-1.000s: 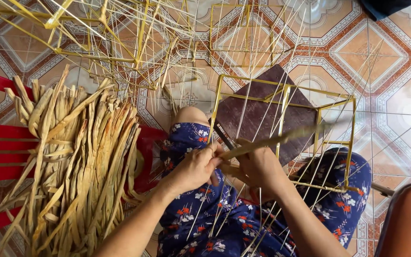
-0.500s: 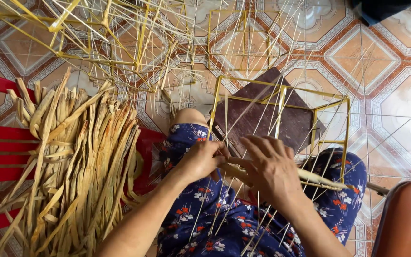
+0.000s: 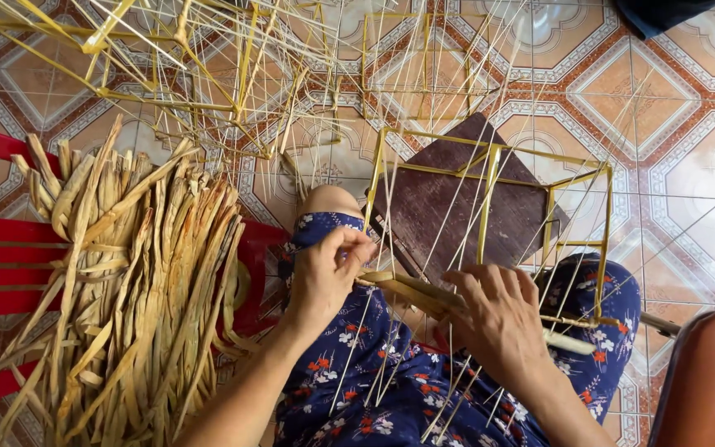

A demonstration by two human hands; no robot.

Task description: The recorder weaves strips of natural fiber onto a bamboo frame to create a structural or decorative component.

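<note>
Dried leaf bundle on chair at left; frame on lap, board behind.

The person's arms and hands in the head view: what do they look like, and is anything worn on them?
Both forearms are bare, with no sleeves showing. The left hand and the right hand wear no gloves; I can see no ring, watch or bracelet. The fingernails look short and unpainted.

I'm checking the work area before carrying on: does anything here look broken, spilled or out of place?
Nothing stands out. The left hand and right hand work a pale strip along the yellow frame on the lap. The dried leaf bundle lies heaped on the red chair, untidy but not spilled.
</note>
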